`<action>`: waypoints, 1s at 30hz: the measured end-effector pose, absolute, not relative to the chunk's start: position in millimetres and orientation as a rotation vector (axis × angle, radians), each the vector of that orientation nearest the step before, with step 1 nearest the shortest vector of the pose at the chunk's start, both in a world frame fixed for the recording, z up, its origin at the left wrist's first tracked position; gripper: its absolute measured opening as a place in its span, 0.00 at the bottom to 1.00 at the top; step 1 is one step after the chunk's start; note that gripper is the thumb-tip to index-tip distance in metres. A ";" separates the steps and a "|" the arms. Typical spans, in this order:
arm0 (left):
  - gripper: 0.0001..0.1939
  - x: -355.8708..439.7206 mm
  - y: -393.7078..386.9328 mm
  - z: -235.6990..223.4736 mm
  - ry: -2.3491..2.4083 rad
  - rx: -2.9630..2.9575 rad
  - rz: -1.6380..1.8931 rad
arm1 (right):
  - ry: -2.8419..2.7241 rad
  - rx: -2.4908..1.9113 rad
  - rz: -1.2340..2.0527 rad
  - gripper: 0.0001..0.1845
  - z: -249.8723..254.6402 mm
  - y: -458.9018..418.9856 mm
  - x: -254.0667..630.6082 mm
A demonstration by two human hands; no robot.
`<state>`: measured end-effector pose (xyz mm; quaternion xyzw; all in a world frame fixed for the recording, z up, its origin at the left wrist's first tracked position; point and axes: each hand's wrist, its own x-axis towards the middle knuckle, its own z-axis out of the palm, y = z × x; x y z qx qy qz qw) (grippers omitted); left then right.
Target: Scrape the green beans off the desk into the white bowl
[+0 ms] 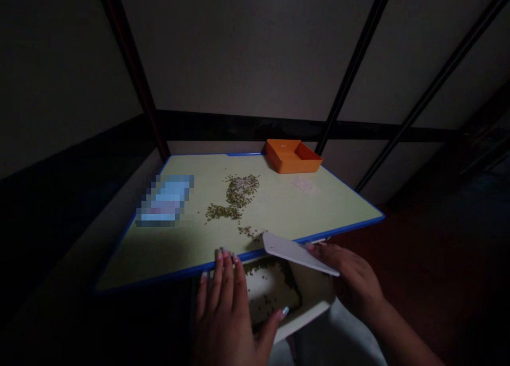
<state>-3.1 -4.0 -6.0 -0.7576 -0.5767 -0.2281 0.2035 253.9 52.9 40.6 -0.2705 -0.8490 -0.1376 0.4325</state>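
My right hand (pixel 354 275) grips a flat white plastic scraper (pixel 297 253), tilted at the table's front edge. Its far corner is near a few small green beans or seeds (pixel 241 196) that trail across the pale tabletop (pixel 191 244). Below the edge is a white bin (pixel 305 318) with more of the same seeds inside, mostly along its sides. My left hand (pixel 227 313) lies with fingers stretched out, tips at the table's blue front edge and thumb over the bin. Part of the bin is hidden behind this hand.
An orange open tray (pixel 298 165) stands at the back right of the table. Toward the left side lies a blurred-out light-blue object (pixel 167 200). A pale patch (pixel 305 185) shows in front of the tray. Wall panels (pixel 247 58) rise behind the table.
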 end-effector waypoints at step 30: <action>0.49 2.5 4.0 -7.3 -1.621 -2.107 -0.832 | -2.173 -0.954 -0.510 0.18 36.1 68.4 265.5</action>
